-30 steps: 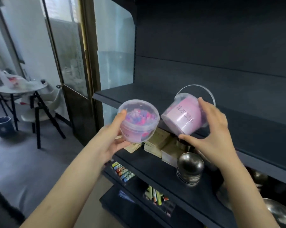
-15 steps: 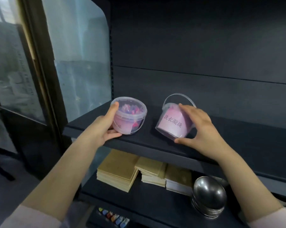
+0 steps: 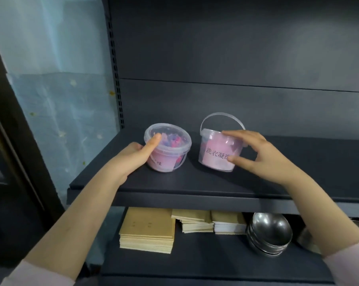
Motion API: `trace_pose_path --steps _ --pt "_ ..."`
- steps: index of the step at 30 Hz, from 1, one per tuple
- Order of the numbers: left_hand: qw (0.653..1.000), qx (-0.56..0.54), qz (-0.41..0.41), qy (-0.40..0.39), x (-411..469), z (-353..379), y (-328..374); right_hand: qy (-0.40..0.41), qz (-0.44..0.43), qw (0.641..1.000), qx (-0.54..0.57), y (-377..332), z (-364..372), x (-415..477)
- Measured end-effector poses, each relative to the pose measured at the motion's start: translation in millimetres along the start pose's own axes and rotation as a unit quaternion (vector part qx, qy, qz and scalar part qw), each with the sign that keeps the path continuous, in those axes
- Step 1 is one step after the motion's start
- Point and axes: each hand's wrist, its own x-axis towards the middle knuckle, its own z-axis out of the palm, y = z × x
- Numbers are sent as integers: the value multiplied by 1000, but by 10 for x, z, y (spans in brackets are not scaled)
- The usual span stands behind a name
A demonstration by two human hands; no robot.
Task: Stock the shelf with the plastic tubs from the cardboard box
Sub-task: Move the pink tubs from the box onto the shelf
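Shelf (image 3: 195,182) under both hands, left hand (image 3: 131,157) grasping left tub (image 3: 170,159) standing on it, right hand (image 3: 259,159), blurred, seemingly clasping right tub (image 3: 213,155) just beside, paper stacks (image 3: 147,228) and steel bowls (image 3: 269,232) below wrists

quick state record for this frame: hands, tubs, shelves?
left hand: grips left tub, thumb on lid
right hand: grips right tub
tubs: both on upper shelf, side by side, not touching
right tub handle: raised
left tub contents: pink and blue pieces
lower shelf: tan booklet stacks, stacked steel bowls
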Motion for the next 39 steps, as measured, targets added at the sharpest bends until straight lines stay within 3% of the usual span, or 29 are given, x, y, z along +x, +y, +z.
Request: trace_pose_path --steps 4,7,11,15,22,27,33,39 --pt "1000 23 -5 -5 82 38 -174 23 51 994 94 -34 73 30" --pt "999 -2 35 2 106 25 -194 47 81 991 96 -32 152 43" --pt "980 -90 164 74 109 42 -316 69 104 990 64 -39 229 61" --pt "958 -106 265 33 140 27 -376 57 105 990 81 -40 256 103" --pt "957 -40 277 71 201 43 -318 13 149 984 99 28 258 277" --pt "966 -49 242 79 339 88 -206 -10 153 981 120 63 242 438" --pt "971 -46 213 96 746 64 -111 -10 168 983 73 218 288 784" --pt "977 -41 173 115 1193 143 11 17 226 960 166 341 486 1221"
